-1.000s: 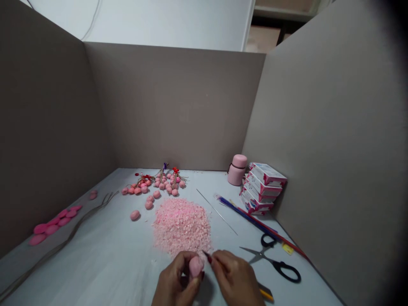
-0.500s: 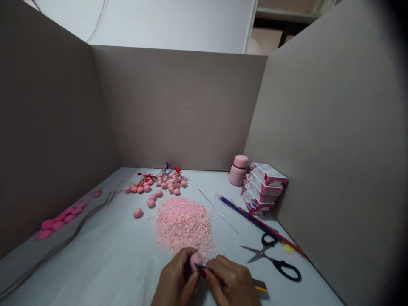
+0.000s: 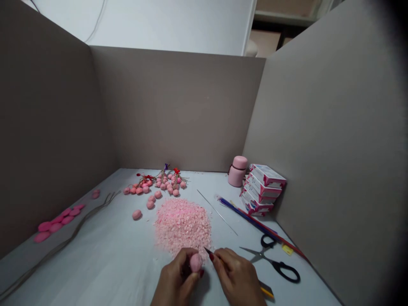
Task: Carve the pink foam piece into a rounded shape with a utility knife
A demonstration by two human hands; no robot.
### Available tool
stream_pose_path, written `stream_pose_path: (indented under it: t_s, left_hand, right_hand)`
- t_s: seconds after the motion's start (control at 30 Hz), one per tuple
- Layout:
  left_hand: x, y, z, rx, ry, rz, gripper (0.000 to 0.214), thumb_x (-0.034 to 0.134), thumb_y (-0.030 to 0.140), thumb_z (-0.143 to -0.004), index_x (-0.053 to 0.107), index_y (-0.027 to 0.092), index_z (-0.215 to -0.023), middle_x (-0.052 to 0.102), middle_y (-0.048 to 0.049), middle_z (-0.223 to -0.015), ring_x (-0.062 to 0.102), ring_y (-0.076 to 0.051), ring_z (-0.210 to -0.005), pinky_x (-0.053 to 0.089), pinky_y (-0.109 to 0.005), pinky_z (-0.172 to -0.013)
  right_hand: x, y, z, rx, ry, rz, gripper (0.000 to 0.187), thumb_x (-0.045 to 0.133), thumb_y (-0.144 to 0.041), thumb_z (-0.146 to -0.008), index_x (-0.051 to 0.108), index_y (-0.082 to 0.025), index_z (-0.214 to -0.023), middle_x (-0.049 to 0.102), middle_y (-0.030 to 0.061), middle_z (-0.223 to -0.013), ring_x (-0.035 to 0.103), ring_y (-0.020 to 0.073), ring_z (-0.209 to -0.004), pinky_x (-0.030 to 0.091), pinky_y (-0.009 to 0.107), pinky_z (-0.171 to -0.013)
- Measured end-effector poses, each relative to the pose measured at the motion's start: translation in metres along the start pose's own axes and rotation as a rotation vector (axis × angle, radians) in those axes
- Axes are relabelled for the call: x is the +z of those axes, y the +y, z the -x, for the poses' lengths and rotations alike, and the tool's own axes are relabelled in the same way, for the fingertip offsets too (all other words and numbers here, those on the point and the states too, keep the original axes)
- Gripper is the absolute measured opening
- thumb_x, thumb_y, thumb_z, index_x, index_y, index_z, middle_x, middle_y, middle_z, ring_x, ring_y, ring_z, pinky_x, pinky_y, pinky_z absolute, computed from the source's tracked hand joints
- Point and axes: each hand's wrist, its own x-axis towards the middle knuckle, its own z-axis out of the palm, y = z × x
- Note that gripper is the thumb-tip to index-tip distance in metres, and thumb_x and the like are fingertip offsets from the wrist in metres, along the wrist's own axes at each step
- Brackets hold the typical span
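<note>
Cradling a pink clay ball [image 3: 196,262] in curled fingers, the left hand [image 3: 178,272] leaves its top exposed to a slim dark-tipped tool [image 3: 209,253], pinched firmly in the right hand [image 3: 237,272], its tip just apart from the ball. Just beyond lies a heap of pink crumbs [image 3: 182,225], black-handled scissors [image 3: 274,263] sit within reach on the right, and pink berry sprigs [image 3: 156,185] and a stack of boxes [image 3: 263,189] stand farther off.

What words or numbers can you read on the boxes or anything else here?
The stacked boxes: printing is there, but too small and blurred to read.
The small yellow tag by the scissors: too small to tell if it has writing.
No other words, numbers or brands can be read.
</note>
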Motion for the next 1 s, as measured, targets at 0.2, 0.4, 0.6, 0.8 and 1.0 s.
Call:
stream_pose_path:
  t_s: [0.2,0.4,0.6,0.8,1.0]
  left_hand:
    - [0.002,0.001,-0.004,-0.184,-0.071,0.486,0.035,0.073,0.036,-0.069,0.061,0.020,-0.098,0.062,0.0020,-0.071,0.052,-0.013,-0.059,0.041,-0.026,-0.054]
    - [0.001,0.009,-0.002,-0.288,-0.040,0.565,0.043,0.073,0.050,-0.069,0.069,0.020,-0.099,0.068,-0.0037,-0.081,0.060,-0.016,-0.071,0.047,-0.031,-0.068]
    - [0.002,0.010,-0.001,-0.223,0.030,0.604,0.035,0.081,0.041,-0.063,0.071,0.020,-0.090,0.071,-0.0025,-0.081,0.063,-0.018,-0.080,0.046,-0.030,-0.076]
    - [0.005,0.008,-0.003,-0.222,0.005,0.673,0.029,0.083,0.031,-0.063,0.070,0.019,-0.086,0.069,0.0005,-0.076,0.062,-0.013,-0.073,0.046,-0.027,-0.071]
    - [0.007,0.007,-0.003,-0.224,0.046,0.629,0.030,0.086,0.031,-0.058,0.070,0.017,-0.079,0.070,0.0008,-0.072,0.063,-0.012,-0.069,0.047,-0.025,-0.066]
  right_hand:
    - [0.001,-0.008,0.003,-0.034,-0.050,-0.059,0.032,0.037,-0.028,-0.098,0.059,-0.022,-0.076,0.066,0.0006,-0.071,0.064,0.0155,-0.063,0.040,0.023,-0.057]
    - [0.000,-0.009,0.002,-0.021,-0.039,-0.097,0.033,0.037,-0.030,-0.099,0.060,-0.022,-0.077,0.066,0.0016,-0.072,0.065,0.0158,-0.063,0.042,0.023,-0.057]
    - [0.002,-0.013,0.004,-0.050,0.003,-0.137,0.036,0.035,-0.033,-0.100,0.060,-0.022,-0.077,0.065,0.0015,-0.070,0.063,0.0156,-0.061,0.041,0.023,-0.056]
    - [0.002,-0.019,0.005,-0.126,0.021,-0.135,0.041,0.032,-0.035,-0.101,0.059,-0.021,-0.073,0.062,0.0009,-0.065,0.061,0.0135,-0.056,0.039,0.022,-0.053]
    - [0.000,-0.020,0.005,-0.151,0.006,-0.110,0.042,0.031,-0.033,-0.101,0.059,-0.021,-0.072,0.061,0.0004,-0.063,0.060,0.0130,-0.054,0.039,0.021,-0.051]
